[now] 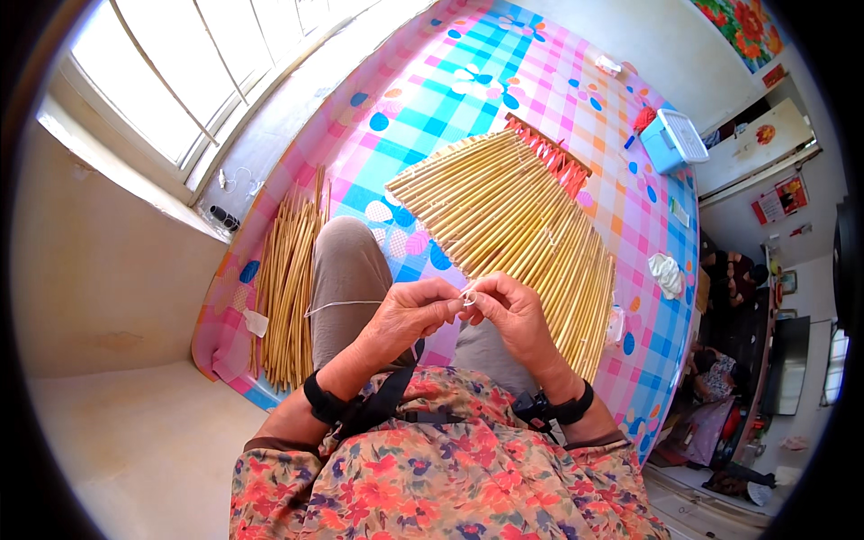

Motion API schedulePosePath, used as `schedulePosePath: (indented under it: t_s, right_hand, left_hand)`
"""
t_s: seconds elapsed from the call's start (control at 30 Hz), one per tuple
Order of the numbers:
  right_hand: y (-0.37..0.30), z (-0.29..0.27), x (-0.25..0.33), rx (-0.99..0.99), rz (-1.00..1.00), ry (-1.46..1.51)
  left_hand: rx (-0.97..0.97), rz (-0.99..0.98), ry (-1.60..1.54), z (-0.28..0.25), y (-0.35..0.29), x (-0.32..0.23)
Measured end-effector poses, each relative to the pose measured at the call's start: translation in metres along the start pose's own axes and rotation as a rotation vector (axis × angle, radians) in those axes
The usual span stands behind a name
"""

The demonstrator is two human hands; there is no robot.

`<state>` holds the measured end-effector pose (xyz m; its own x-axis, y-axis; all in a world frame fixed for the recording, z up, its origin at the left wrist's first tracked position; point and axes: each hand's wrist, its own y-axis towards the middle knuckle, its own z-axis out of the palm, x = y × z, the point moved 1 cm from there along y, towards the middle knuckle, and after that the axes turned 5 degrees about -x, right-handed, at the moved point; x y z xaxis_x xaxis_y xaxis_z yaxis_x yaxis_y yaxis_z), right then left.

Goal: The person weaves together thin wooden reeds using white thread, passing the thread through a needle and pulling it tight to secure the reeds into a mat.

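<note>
Above my lap, my left hand (416, 310) and my right hand (508, 313) meet fingertip to fingertip, both pinching a thin white string (346, 303). A small loop of it shows between the fingers. One length of the string trails leftward from my left hand across my trousered knee. Just beyond my hands lies a fan-shaped mat of tan sticks (513, 211), tied side by side, its near right part beside my right wrist. Red cords on a dark wooden bar (553, 155) edge its far end. Left of my knee rests a loose bundle of similar thin sticks (290, 279).
A checked, flower-printed plastic sheet (459, 108) covers the surface I sit on. A blue box with a white lid (666, 153) and a crumpled white cloth (667, 275) stand to the right. Along the left runs a window ledge (270, 135). People sit at the far right.
</note>
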<state>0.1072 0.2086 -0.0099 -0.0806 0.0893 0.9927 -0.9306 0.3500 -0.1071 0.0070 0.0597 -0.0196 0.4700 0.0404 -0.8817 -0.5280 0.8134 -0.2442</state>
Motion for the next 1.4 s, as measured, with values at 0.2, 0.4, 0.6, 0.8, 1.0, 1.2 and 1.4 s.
schedulePosePath:
  t_s: [0.2, 0.4, 0.6, 0.8, 1.0, 1.2, 1.4]
  right_hand:
    - [0.001, -0.001, 0.002, 0.068, 0.065, -0.026]
    - [0.004, 0.0, 0.003, -0.049, 0.145, 0.073]
    - [-0.002, 0.008, 0.011, -0.116, 0.035, -0.002]
    - [-0.002, 0.01, 0.005, -0.157, -0.062, -0.096]
    - [0.001, 0.011, 0.003, -0.106, 0.046, -0.04]
    - [0.004, 0.009, 0.0, -0.022, 0.172, 0.077]
    - [0.004, 0.007, -0.008, -0.009, 0.29, 0.252]
  left_hand:
    - [0.005, 0.105, 0.209, 0.0, 0.001, 0.002]
    - [-0.063, 0.093, 0.303, -0.001, 0.001, 0.006]
    - [-0.116, 0.149, 0.332, 0.0, 0.001, 0.006]
    - [-0.149, 0.229, 0.368, 0.0, 0.001, 0.007]
    - [-0.174, 0.203, 0.261, -0.002, 0.0, 0.009]
    - [-0.151, 0.094, 0.152, 0.0, -0.003, 0.0]
    - [-0.159, 0.057, 0.08, -0.001, -0.003, 0.002]
